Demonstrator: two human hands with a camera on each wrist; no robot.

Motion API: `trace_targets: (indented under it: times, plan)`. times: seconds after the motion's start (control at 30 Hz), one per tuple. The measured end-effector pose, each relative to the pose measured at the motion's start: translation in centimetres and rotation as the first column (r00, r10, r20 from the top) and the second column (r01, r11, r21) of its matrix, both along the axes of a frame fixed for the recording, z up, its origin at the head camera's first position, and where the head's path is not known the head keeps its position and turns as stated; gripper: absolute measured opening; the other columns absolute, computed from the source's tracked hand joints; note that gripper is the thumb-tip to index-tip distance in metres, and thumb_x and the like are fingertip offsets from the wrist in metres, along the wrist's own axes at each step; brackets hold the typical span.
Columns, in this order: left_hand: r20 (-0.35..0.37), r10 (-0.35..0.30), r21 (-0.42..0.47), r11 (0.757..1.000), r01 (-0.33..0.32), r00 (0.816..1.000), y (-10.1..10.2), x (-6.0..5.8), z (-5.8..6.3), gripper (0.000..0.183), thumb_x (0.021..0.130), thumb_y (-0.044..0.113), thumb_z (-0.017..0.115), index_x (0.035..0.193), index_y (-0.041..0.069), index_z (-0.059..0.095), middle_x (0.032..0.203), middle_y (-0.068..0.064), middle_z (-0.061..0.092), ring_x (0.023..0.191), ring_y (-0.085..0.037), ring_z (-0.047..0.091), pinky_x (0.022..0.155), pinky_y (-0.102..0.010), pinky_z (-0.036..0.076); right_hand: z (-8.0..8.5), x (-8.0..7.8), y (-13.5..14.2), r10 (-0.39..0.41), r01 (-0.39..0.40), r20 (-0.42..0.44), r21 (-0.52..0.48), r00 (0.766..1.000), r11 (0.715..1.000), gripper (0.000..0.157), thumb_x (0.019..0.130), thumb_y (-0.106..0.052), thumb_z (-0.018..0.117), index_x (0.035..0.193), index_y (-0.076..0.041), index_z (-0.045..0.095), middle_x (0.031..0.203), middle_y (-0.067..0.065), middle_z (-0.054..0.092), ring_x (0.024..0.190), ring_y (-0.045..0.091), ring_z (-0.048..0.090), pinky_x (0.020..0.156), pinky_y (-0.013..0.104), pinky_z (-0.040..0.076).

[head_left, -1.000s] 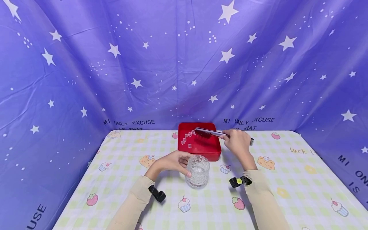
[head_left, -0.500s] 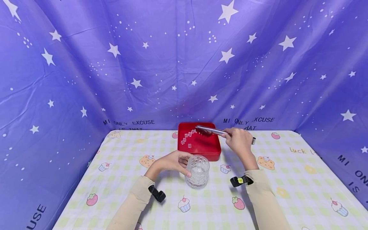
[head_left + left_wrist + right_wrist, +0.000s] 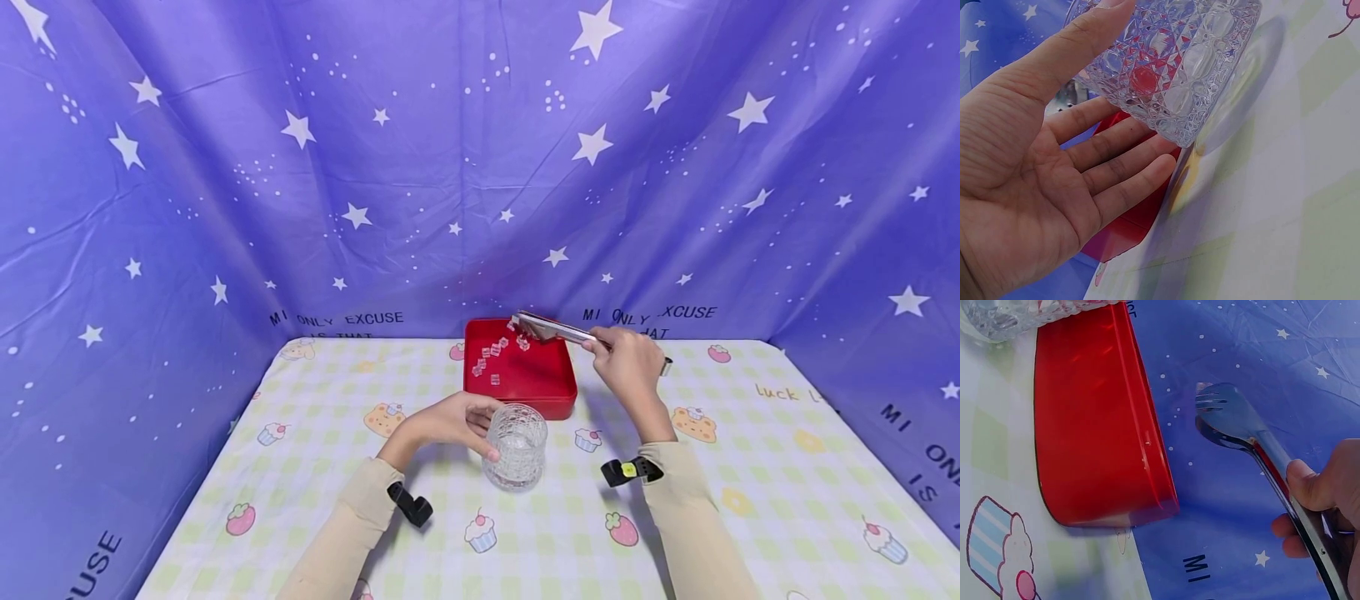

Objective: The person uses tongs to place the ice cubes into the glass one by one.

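- The right hand gripped metal tongs, whose tips appeared to pinch one clear cube above the far edge of the red box.
- Several other cubes lay in the box, mostly towards its left side.
- The left hand held the glass between thumb and fingers, near the box's front edge.
- By appearances, one cube was picked up; the others were left. Whether the glass held any was unclear.
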State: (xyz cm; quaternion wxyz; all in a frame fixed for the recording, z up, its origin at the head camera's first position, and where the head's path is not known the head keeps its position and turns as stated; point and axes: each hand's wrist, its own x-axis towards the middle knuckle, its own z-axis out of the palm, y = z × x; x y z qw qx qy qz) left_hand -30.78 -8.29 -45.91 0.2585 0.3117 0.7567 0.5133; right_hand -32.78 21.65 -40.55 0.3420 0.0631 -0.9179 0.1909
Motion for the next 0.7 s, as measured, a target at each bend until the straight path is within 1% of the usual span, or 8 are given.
trace_targets:
  times: [0.13,0.33,0.5,0.6,0.7]
  plan:
    - [0.009,-0.001,0.003,1.0,0.001,1.0,0.0,0.0,0.1,0.063,0.08,0.006,0.086,0.138,0.004,0.062,0.124,-0.014,0.069,0.107,-0.015,0.064,0.096,-0.028,0.058,0.3,0.1,0.1,0.0,-0.003,-0.049,-0.063,0.999,0.998,0.019,0.085,-0.019,0.082,0.101,-0.01,0.081,0.088,0.013,0.078,0.061,0.036,0.063,0.045,0.031,0.027]
    - [0.023,-0.008,0.022,1.0,0.008,1.0,0.0,0.0,0.2,0.062,0.08,0.004,0.086,0.137,0.003,0.062,0.122,-0.017,0.069,0.106,-0.016,0.065,0.097,-0.029,0.058,1.3,0.5,0.4,0.017,-0.027,-0.088,-0.115,0.996,0.993,0.018,0.085,-0.018,0.082,0.101,-0.009,0.082,0.088,0.013,0.078,0.057,0.032,0.059,0.046,0.028,0.026]
    - [0.022,-0.003,0.01,1.0,0.003,1.0,0.0,0.1,0.2,0.062,0.08,0.005,0.086,0.137,0.004,0.062,0.122,-0.015,0.069,0.106,-0.015,0.065,0.096,-0.028,0.058,2.4,1.2,0.8,0.041,-0.058,-0.109,-0.152,0.993,0.987,0.016,0.085,-0.015,0.082,0.1,-0.008,0.082,0.089,0.014,0.078,0.059,0.03,0.059,0.046,0.025,0.025]
    - [0.021,0.002,0.003,1.0,-0.002,1.0,0.0,0.0,0.1,0.062,0.08,0.006,0.086,0.137,0.004,0.062,0.123,-0.013,0.069,0.106,-0.015,0.065,0.096,-0.027,0.058,3.1,1.6,1.1,0.073,-0.093,-0.124,-0.169,0.99,0.981,0.014,0.084,-0.012,0.082,0.098,-0.009,0.082,0.084,0.012,0.077,0.059,0.024,0.054,0.048,0.025,0.027]
    - [0.017,0.002,0.001,1.0,-0.002,1.0,0.0,0.0,0.1,0.062,0.08,0.006,0.086,0.137,0.004,0.062,0.124,-0.013,0.069,0.106,-0.015,0.064,0.096,-0.027,0.058,3.8,2.1,1.6,0.119,-0.142,-0.134,-0.179,0.984,0.974,0.012,0.084,-0.011,0.083,0.095,-0.009,0.082,0.079,0.011,0.075,0.058,0.013,0.047,0.05,0.023,0.027]
